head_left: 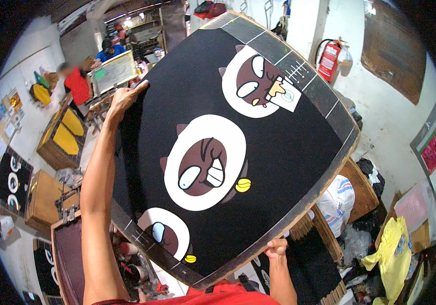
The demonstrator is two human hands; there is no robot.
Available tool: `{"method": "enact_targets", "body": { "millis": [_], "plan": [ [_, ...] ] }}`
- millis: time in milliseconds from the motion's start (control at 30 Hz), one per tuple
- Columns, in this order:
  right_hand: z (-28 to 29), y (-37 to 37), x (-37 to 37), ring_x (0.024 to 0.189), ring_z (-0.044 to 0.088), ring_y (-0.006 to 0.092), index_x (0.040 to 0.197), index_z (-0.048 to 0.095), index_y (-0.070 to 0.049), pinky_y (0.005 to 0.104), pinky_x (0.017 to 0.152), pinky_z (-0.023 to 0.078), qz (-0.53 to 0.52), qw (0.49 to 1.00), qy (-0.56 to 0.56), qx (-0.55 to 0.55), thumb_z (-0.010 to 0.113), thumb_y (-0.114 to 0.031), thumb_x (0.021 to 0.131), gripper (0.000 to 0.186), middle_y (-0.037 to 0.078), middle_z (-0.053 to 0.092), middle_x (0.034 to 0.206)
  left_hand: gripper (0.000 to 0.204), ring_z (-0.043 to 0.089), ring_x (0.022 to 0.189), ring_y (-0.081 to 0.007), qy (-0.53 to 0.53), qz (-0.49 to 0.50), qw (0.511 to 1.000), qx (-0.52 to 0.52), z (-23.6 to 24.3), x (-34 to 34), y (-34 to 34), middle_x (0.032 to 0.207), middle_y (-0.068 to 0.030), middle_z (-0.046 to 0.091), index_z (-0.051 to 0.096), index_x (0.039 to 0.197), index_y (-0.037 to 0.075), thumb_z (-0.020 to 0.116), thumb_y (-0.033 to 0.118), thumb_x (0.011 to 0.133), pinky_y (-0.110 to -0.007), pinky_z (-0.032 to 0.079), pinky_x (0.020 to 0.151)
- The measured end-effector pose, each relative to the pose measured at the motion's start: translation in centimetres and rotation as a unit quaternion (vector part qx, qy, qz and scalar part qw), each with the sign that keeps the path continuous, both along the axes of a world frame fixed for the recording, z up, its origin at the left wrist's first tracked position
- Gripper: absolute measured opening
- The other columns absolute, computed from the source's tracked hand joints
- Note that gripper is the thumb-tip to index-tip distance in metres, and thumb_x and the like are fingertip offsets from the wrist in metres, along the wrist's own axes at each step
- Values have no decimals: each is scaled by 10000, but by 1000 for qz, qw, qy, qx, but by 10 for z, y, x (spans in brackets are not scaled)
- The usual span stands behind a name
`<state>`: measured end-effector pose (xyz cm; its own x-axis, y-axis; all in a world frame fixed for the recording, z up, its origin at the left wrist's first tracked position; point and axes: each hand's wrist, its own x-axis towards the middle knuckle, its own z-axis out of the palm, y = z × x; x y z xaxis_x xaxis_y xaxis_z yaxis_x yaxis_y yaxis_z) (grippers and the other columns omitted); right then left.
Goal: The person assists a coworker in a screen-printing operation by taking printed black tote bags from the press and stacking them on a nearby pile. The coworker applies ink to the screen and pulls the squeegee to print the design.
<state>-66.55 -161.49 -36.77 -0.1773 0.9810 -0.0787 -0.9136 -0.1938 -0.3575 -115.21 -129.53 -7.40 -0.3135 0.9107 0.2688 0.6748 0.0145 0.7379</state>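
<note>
Head view: the large board [342,119], rigid and dark-bordered, stands tilted at the centre. To hold it well, one should support opposite edges evenly and keep fingers off the prints (wet or dry, I cannot tell). On it lies the black cloth [284,168], matt and smooth. Three oval cartoon faces [205,165], white-ringed, sit toward 1, 9 and 7 o'clock. The left hand [123,102] grasps the board's edge at 10 o'clock; the right hand [277,247] grips it at 5 o'clock.

From the head, a fisheye looks down and forward, near the board [289,168], distant details perhaps unclear.
</note>
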Motion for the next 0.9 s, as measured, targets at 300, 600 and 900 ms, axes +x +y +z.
{"method": "enact_targets", "body": {
  "millis": [300, 600, 900],
  "plan": [
    [-100, -19, -38, 821, 618, 249, 852, 654, -11, 362, 836, 461, 168, 952, -186, -177, 636, 5, 733, 121, 138, 648, 863, 686, 462, 469, -146, 127, -70, 986, 83, 40, 94, -28, 474, -60, 479, 533, 498, 28, 613, 696, 627, -335, 360, 473],
    [123, -32, -19, 1021, 553, 170, 1295, 411, -29, 300, 900, 417, 408, 777, -450, 164, 597, -192, 849, 510, 130, 578, 1139, 636, 501, 443, -252, 323, -318, 846, 282, 26, 189, -121, 461, -97, 461, 476, 503, 25, 704, 618, 535, -355, 386, 454],
    [284, 62, 66, 981, 590, 243, 1190, 497, 26, 335, 861, 462, 143, 737, -642, 154, 576, -243, 849, 442, 185, 598, 1057, 635, 340, 395, -170, 270, -478, 726, 414, -16, 207, -129, 459, -12, 310, 308, 488, 101, 776, 531, 466, -300, 263, 416]
  ]
}}
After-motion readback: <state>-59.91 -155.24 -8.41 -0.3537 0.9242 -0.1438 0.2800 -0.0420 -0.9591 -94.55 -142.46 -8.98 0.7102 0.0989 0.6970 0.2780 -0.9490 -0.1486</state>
